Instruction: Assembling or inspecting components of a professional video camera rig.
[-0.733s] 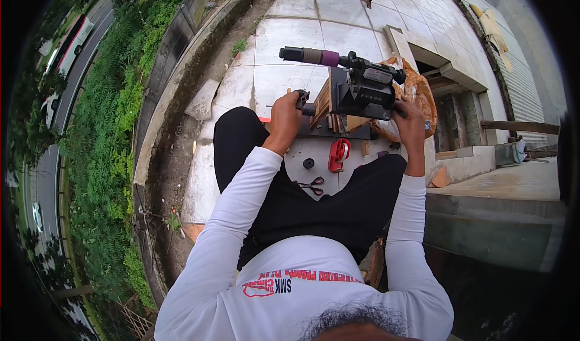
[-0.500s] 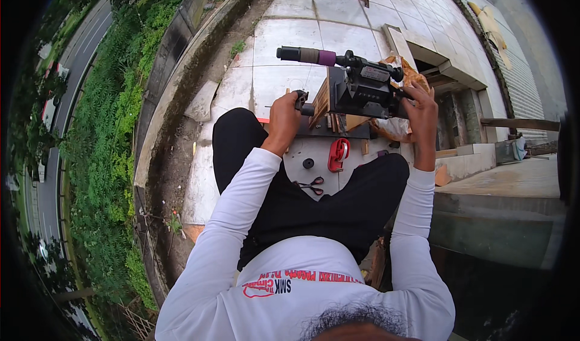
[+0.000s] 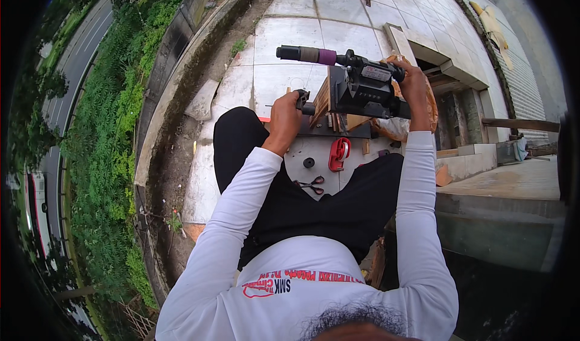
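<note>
1. A black machine (image 3: 362, 93) is seen from above, set in front of the seated person, on top of a slatted wooden stand (image 3: 322, 102). From its left side a long rod is extended, wrapped with a tan band (image 3: 309, 55) and a purple band (image 3: 327, 57).
2. A small black handpiece (image 3: 309, 109) is held in the left hand (image 3: 284, 120), its fingers wrapped around it, to the left of the stand and below the rod.
3. The knob (image 3: 396, 73) at the machine's right end is touched by the right hand (image 3: 413, 90); whether the fingers are closed around it cannot be told, as the grip is partly hidden.
4. The machine is judged heavy and rigid, best gripped by its body rather than by the rod; the handpiece seems light and stiff, easily held by its thick barrel. The wrapped bands may be softer and easily disturbed.
5. On the tiles between the knees, a red dispenser (image 3: 339, 156), a black spool (image 3: 309, 162) and scissors (image 3: 314, 190) are laid.
</note>
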{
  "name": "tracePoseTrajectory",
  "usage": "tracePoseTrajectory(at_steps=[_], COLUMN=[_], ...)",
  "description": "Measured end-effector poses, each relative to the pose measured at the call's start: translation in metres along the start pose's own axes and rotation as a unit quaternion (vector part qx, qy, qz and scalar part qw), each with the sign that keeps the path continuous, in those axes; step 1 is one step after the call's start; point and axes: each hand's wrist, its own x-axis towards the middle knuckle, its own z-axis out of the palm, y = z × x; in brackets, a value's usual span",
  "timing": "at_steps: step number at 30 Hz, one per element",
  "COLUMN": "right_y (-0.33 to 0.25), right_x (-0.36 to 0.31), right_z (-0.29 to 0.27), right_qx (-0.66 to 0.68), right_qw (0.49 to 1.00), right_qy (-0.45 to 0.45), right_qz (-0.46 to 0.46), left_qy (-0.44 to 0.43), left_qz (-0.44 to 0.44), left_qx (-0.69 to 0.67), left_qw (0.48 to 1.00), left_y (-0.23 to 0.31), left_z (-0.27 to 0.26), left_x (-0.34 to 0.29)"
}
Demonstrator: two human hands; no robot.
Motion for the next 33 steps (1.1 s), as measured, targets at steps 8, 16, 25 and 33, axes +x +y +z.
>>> tracePoseTrajectory(at_steps=[8, 16, 25, 33], right_y=[0.026, 0.004, -0.02, -0.022], right_x=[-0.038, -0.084, -0.095, -0.053], right_z=[0.036, 0.018, -0.034, -0.047], right_qx=[0.007, 0.062, 0.026, 0.031], right_qw=[1.0, 0.992, 0.999, 0.999], right_qy=[0.007, -0.053, -0.023, 0.034], right_qz=[0.021, 0.093, 0.012, 0.02], left_qy=[0.004, 0.008, -0.011, 0.009], left_qz=[-0.002, -0.008, -0.011, -0.008], left_qx=[-0.01, -0.025, -0.013, -0.029], left_qw=[1.0, 1.0, 1.0, 1.0], left_y=[0.004, 0.003, 0.001, 0.002], left_z=[-0.003, -0.002, 0.0, 0.0], left_x=[0.001, 0.001, 0.002, 0.002])
